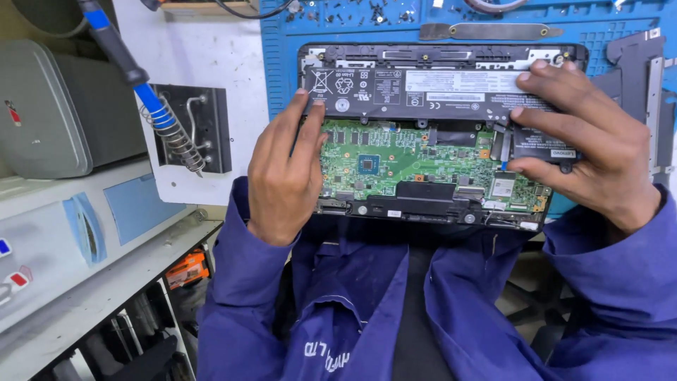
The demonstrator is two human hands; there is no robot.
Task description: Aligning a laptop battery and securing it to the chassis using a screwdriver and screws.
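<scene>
- An opened laptop with its bottom cover off (437, 204) lies on a blue silicone work mat (282, 63), its near edge overhanging the person's lap.
- Inside it, a long black rectangular battery pack (416, 92) runs across the far half, and a green circuit board (402, 159) fills the near half.
- The left hand (285, 176) rests flat over the left end of the laptop — fingers stretched out, fingertips (310, 116) touching the near edge of the battery, nothing clenched.
- The right hand (599, 148) lies spread over the right end; its fingers press on the battery's right corner and on a small black part just below it, the thumb at the board's edge — a loose pressing hold, not a closed fist.
- Both arms wear dark blue work-coat sleeves (606, 282).
- To the left, a blue-handled soldering iron (123, 63) sits slanted in a coiled wire stand (176, 137) on a white board.
- Small loose screws (352, 13) lie scattered at the mat's far edge, beside a grey metal bracket (486, 31).
</scene>
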